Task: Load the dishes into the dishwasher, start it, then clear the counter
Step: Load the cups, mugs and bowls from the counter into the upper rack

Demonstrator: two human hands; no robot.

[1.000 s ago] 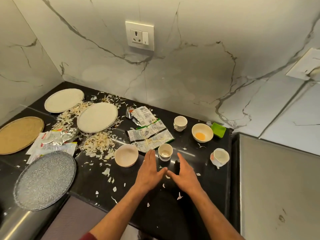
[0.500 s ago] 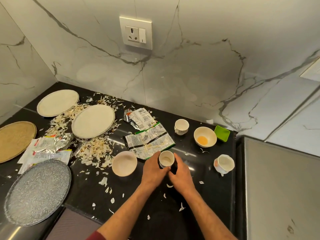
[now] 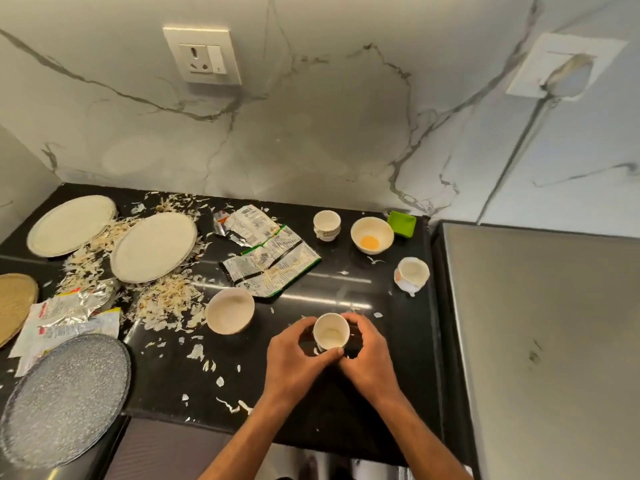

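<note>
Your left hand point(image 3: 294, 358) and right hand point(image 3: 367, 358) both curl fingers round small white paper cup point(image 3: 330, 332). Cup sits upright near front of black stone counter point(image 3: 346, 410), beside cream bowl point(image 3: 230, 310).

**Marble corner, black worktop**

I see a white marble wall point(image 3: 329, 140) with grey veins, carrying a socket plate point(image 3: 202, 57) and a second white plate point(image 3: 566, 65). Below runs a glossy black worktop point(image 3: 346, 403); a brushed steel surface point(image 3: 540, 341) adjoins its right.
</note>
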